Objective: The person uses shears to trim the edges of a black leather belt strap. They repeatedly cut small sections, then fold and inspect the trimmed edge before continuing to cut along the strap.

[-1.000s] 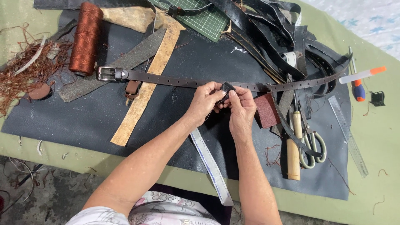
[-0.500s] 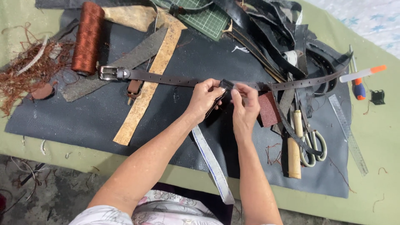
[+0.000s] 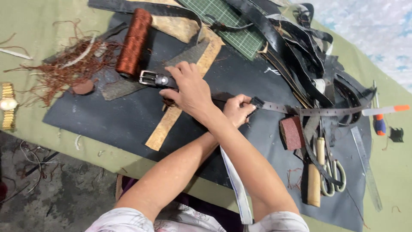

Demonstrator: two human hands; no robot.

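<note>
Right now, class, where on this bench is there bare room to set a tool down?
Bare dark mat lies in front of the belt, between the tan strip and the thread tangle. The far right is crowded: black straps, scissors, wooden-handled tool.

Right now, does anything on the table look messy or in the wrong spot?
Yes. A gold wristwatch lies alone at the far left, off the dark mat. Beside the thread spool lies a loose tangle of rust-brown thread.

A copper thread spool (image 3: 134, 43), scissors (image 3: 332, 178) and gold wristwatch (image 3: 7, 105) lie about.
</note>
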